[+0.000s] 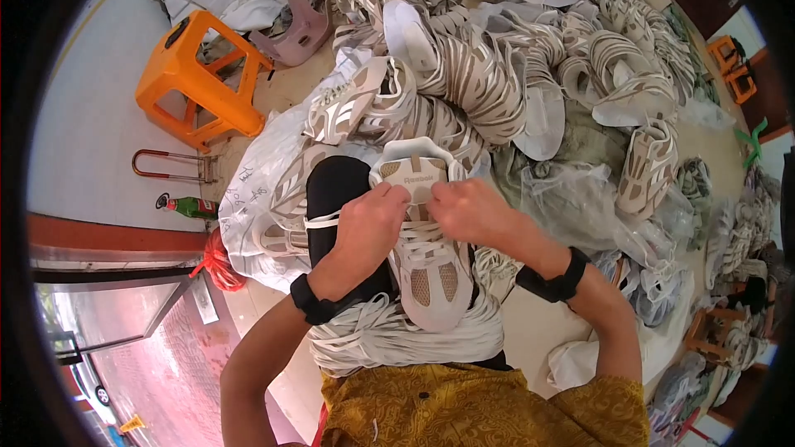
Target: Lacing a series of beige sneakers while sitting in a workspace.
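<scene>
A beige and white sneaker (431, 281) rests on my lap, toe toward me, with its tongue (416, 178) standing up. White shoelaces (421, 240) cross its front. At the upper left eyelets my left hand (371, 228) is closed in a pinch on a shoelace, whose loose strand runs out leftward over my dark-clad knee (335, 178). My right hand (476, 211) pinches at the upper right eyelet edge of the same sneaker; its fingertips hide whether a lace is between them. Under the toe, a thick bundle of white laces (373, 343) lies across my lap.
Stacked sneaker uppers (480, 74) heap up ahead of me, some on white sacking (240, 199). Clear plastic bags (571, 199) lie to the right. An orange stool (178, 87), a green bottle (195, 207) and a red string bundle (219, 263) are at left.
</scene>
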{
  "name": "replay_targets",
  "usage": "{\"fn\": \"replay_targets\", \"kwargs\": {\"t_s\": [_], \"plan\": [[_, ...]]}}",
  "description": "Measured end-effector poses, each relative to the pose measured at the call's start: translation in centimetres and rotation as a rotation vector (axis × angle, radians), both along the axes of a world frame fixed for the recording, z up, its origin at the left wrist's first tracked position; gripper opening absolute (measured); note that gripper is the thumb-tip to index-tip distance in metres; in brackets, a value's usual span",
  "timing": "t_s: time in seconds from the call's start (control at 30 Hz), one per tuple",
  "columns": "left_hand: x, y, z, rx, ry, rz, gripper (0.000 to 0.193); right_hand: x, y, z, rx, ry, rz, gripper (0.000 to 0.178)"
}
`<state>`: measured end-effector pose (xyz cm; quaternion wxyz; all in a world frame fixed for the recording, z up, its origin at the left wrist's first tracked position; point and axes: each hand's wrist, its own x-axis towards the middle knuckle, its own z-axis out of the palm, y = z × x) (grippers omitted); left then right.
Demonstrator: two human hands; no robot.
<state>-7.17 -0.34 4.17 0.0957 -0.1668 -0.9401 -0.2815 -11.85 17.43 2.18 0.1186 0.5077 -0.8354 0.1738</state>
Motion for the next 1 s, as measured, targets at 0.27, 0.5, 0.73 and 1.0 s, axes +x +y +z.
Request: {"fn": "replay_targets", "kwargs": {"t_s": [0.27,0.5,0.73,1.0], "plan": [[0.3,-0.1,-0.5,0.056,0.054,0.025,0.006,-2.3,-0.1,-1.0,-0.153,-0.339,0.204,0.008],[0.0,-0.4,0.4,-0.147,0.049,-0.108,0.012,-1.9,-0.1,-0.2,-0.178,-0.369,0.196,0.009],[-0.7,-0.5,1.7,-0.33,0.064,-0.27,0.012,-1.3,0.0,-0.3,-0.187,-0.268,0.16,0.008],[0.2,0.8,0.5,-0.354,0.075,-0.149,0.012,-1.0,0.0,-0.9,-0.191,-0.214,0.104,0.006]]}}
